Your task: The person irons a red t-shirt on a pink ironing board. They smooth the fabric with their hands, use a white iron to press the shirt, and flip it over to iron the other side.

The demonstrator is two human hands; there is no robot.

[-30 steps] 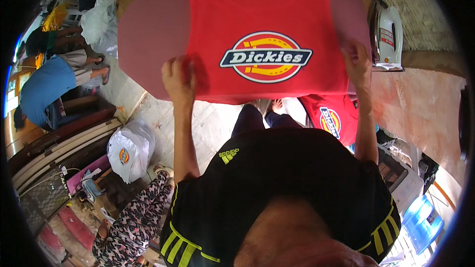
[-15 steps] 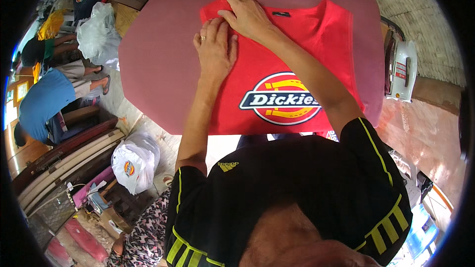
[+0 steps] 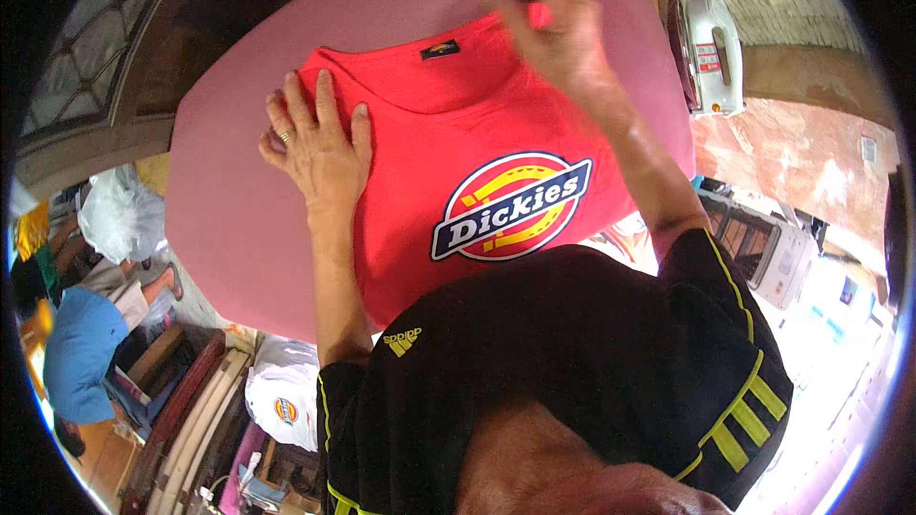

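Note:
A red sleeveless shirt (image 3: 405,186) lies front up on a mauve padded board (image 3: 239,200). It carries a round printed emblem (image 3: 515,205) on its chest and a dark label (image 3: 440,51) inside the neck. My left hand (image 3: 320,148), with a ring on it, rests on the shirt's left shoulder, fingers spread. Over the right shoulder of the shirt is my right hand (image 3: 563,38), blurred by motion. Its thumb and fingers look apart, with red cloth showing between them; whether it touches the cloth is unclear.
A white iron (image 3: 716,52) stands beyond the board's right edge. To the left, a person in a blue top (image 3: 84,353) bends over near a translucent plastic bag (image 3: 119,215). A white bag (image 3: 284,391) and long wooden pieces (image 3: 191,420) are at lower left.
My hands have separated: the right one moved from the shirt's left shoulder across to its right shoulder. The left one now lies flatter, with fingers spread. The view has turned and shifted.

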